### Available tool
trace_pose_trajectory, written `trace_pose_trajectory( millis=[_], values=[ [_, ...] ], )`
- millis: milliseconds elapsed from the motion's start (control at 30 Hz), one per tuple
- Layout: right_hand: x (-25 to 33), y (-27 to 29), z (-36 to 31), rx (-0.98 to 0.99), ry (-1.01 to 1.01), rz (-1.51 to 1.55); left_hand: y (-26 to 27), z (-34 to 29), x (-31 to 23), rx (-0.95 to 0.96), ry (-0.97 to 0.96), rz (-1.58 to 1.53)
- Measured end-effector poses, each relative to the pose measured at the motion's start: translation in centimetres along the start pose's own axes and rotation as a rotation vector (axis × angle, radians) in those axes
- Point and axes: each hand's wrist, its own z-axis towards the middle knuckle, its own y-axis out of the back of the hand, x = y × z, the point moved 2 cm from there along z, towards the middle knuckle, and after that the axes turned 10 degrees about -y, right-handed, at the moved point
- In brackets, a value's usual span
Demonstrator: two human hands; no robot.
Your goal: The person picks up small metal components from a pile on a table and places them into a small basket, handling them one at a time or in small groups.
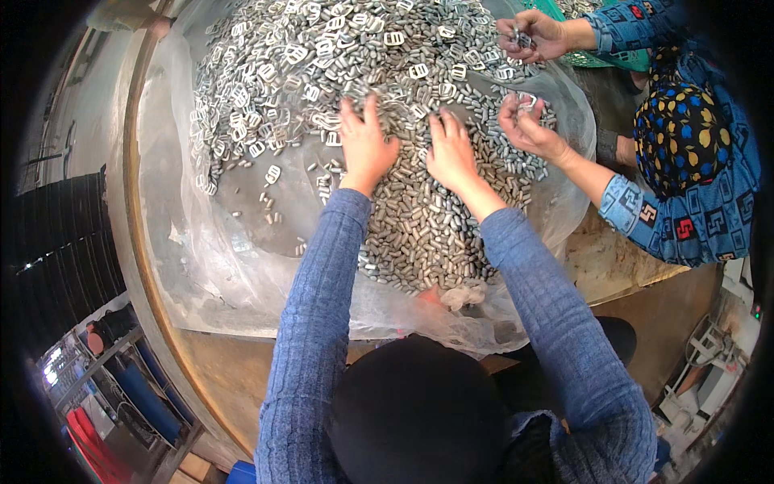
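Observation:
A broad heap of small silvery metal slide buckles (pixel 296 54) mixed with short, smooth metal slugs (pixel 419 226) covers the table. My left hand (pixel 368 152) rests on the heap's near side with fingers spread, the fingertips among buckles and slugs. To its right, my right hand (pixel 453 155) lies with fingers apart on the slugs. Neither hand visibly grips a piece. Between my forearms the slugs lie thick, with few buckles among them. A lone buckle (pixel 272 174) sits left of my left wrist, near several scattered slugs.
Clear plastic sheeting (pixel 218 278) lies under the heap, crumpled at the near edge. At the right, a co-worker in a patterned blue sleeve (pixel 637 214) holds buckles in both hands. Behind them is a green basket (pixel 625 61). A wooden table edge (pixel 145 270) runs along the left.

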Motion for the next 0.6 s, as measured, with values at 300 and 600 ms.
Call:
trace_pose_trajectory(
  millis=[300, 600],
  values=[
    [-2.2, 3.3, -5.4, 0.802, -0.13, 1.042, 5.7, -5.6, -2.4, 0.452, -0.039, -0.739],
    [-3.0, 7.5, -5.3, 0.407, -0.161, 0.66, 11.4, -7.3, -1.7, 0.365, 0.107, -0.499]
  ],
)
